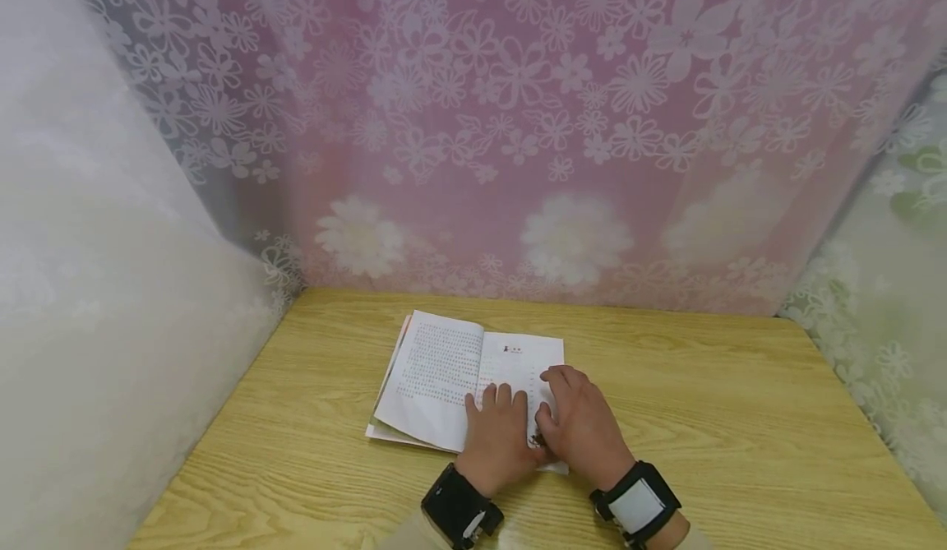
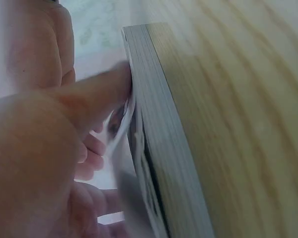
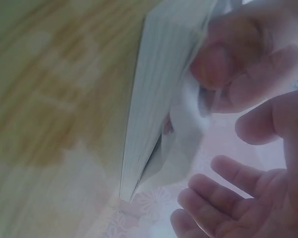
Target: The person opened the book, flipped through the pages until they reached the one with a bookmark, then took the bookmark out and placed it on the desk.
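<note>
Wooden table bears our open book; our left hand presses flat, our right hand pinches a page edge.

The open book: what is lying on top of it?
Both hands rest on the book: left hand and right hand, on its right page. The text beneath them is covered.

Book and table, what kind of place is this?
Probably a small reading desk in a curtained corner. An open book lies on a wooden table, both hands rest on its pages, and flowered lace curtains hang close behind and beside it.
</note>
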Motion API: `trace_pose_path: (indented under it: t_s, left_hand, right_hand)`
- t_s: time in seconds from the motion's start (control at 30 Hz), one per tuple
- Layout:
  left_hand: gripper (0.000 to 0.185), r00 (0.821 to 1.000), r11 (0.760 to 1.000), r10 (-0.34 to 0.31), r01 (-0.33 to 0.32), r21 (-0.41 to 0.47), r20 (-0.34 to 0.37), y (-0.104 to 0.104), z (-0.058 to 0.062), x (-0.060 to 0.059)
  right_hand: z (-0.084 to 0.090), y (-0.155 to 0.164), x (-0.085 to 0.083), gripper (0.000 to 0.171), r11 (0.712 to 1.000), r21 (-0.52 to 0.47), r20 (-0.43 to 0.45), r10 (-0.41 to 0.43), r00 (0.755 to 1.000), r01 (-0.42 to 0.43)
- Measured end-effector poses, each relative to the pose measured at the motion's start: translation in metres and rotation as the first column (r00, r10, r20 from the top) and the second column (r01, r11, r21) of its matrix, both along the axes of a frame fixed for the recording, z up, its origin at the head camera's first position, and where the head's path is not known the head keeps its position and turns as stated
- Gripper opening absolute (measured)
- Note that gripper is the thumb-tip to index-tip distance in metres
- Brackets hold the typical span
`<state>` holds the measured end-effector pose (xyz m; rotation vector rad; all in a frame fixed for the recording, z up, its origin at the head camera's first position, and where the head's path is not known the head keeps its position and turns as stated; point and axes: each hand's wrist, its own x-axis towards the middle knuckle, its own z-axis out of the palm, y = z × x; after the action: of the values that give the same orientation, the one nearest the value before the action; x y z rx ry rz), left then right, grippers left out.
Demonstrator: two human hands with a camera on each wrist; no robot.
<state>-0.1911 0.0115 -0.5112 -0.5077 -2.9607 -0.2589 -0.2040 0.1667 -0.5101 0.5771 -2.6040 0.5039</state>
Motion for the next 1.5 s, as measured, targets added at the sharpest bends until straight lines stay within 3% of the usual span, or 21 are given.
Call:
trace_pose_path:
  t_s: [0.23,0.37,0.47,0.57,0.73,0.83,0.93,1.03,1.17,1.33,1.5]
  left_hand:
    - [0.041,0.999,0.992,0.004,0.002,0.124,-0.049,-0.009,0.0,-0.007]
    - [0.035,0.994,0.977,0.011,0.012,0.214,-0.108,-0.02,0.004,-0.013]
    - [0.034,0.99,0.958,0.025,0.016,0.285,-0.142,-0.031,0.006,-0.017]
    - [0.04,0.978,0.94,0.047,0.026,0.339,-0.204,-0.045,0.006,-0.022]
    - [0.076,0.95,0.907,0.073,0.063,0.416,-0.302,-0.066,0.007,-0.028]
    - [0.09,0.943,0.903,0.075,0.074,0.423,-0.325,-0.077,0.007,-0.03]
    - [0.092,0.934,0.915,0.074,0.076,0.396,-0.35,-0.088,0.009,-0.031]
    - [0.081,0.913,0.939,0.056,0.09,0.332,-0.405,-0.098,0.011,-0.032]
    - [0.054,0.894,0.956,-0.017,0.146,0.256,-0.448,-0.109,0.014,-0.032]
    - [0.027,0.924,0.958,-0.092,0.184,0.222,-0.371,-0.121,0.015,-0.031]
    - [0.02,0.957,0.973,-0.096,0.148,0.177,-0.274,-0.13,0.013,-0.031]
  right_hand:
    - [-0.002,-0.001,-0.003,0.046,0.994,-0.11,-0.05,0.0,0.999,-0.006]
    - [-0.004,-0.001,-0.003,0.052,0.989,-0.144,-0.096,0.023,0.995,-0.036]
    - [-0.005,-0.002,-0.001,0.061,0.986,-0.168,-0.034,0.011,0.999,-0.017]
    - [-0.004,-0.003,0.0,0.06,0.99,-0.143,0.014,0.003,1.0,-0.001]
    - [-0.004,-0.005,0.001,0.026,0.999,-0.028,-0.003,0.027,1.0,-0.027]
    - [-0.006,-0.005,0.002,0.012,1.0,0.003,0.029,0.025,0.999,-0.025]
    - [-0.006,-0.006,0.003,0.007,1.0,0.02,0.078,0.015,0.997,-0.017]
    - [-0.005,-0.006,0.005,0.01,0.999,0.033,0.113,0.017,0.993,-0.021]
    - [-0.005,-0.006,0.007,0.014,0.999,0.032,0.133,0.031,0.991,-0.035]
    - [-0.005,-0.005,0.007,0.015,0.998,0.036,0.131,0.051,0.99,-0.056]
    - [-0.006,-0.004,0.006,0.016,0.997,0.04,0.123,0.066,0.99,-0.072]
